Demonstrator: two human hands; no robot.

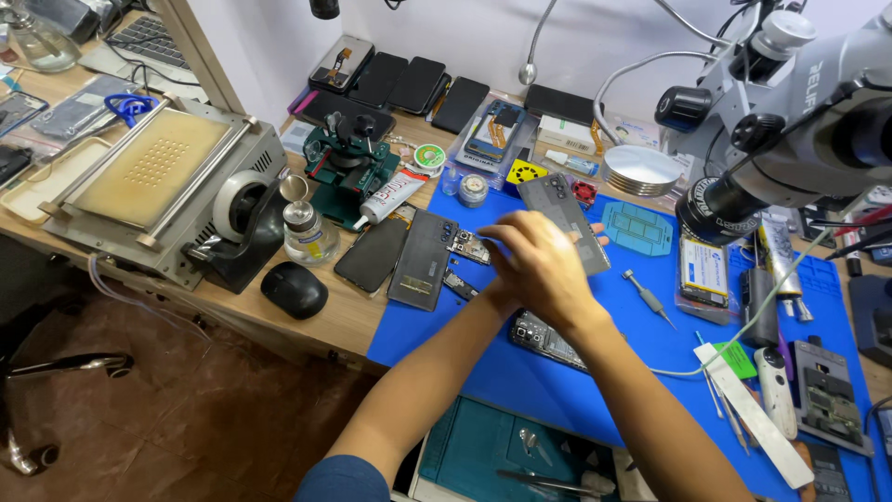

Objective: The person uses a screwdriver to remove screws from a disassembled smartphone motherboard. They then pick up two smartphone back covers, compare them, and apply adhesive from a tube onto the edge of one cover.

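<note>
Beside the microscope (790,121), on the blue mat (520,372), both hands overlap, right hand (544,265) curled around a grey back cover (562,218), left hand (497,296) hidden, grip untellable; a slip could drop it onto the opened phone (544,339).

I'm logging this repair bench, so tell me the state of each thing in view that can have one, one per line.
Right hand: palm down over the blue mat, grip hidden.
Left hand: mostly hidden beneath the right hand.
Grey back cover: detached, partly under the right hand.
Opened phone: internals exposed, flat on the blue mat.
Dark phone: lying back up.
Glass bottle: upright.
Glue tube: lying down, capped.
</note>
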